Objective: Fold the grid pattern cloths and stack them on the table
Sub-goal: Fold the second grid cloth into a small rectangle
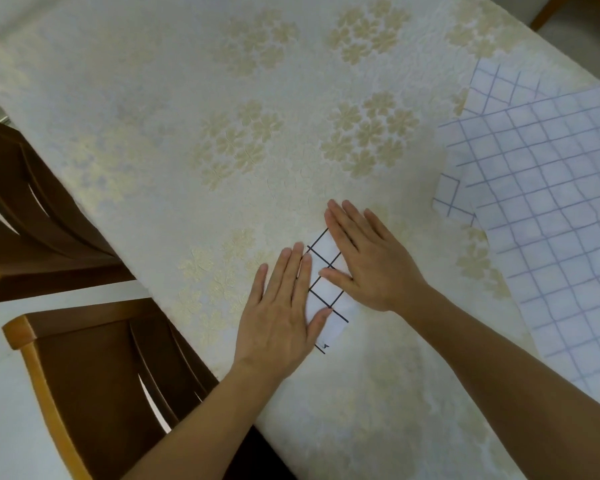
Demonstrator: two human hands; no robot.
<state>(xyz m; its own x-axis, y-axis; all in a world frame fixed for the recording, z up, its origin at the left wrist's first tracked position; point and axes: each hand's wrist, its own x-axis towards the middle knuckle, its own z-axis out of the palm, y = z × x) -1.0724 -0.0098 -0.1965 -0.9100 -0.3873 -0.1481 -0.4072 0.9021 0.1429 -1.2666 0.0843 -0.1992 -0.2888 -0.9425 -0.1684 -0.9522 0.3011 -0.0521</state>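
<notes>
Both hands lie flat, fingers straight, on a small folded cloth (326, 289) near the counter's (187, 98) front edge: left hand (281, 306) on its left side, right hand (368, 261) on its right. Unfolded grid cloths (541, 188) lie spread well apart, far right.

- We see soft, even indoor light, bright overall, no hard shadows.
- Faint shadow under both hands (281, 306).
- Wide-angle bend at edges; chairs (49, 209) at left curve.
- Far tablecloth (187, 98) looks slightly soft, mildly washed out.
</notes>
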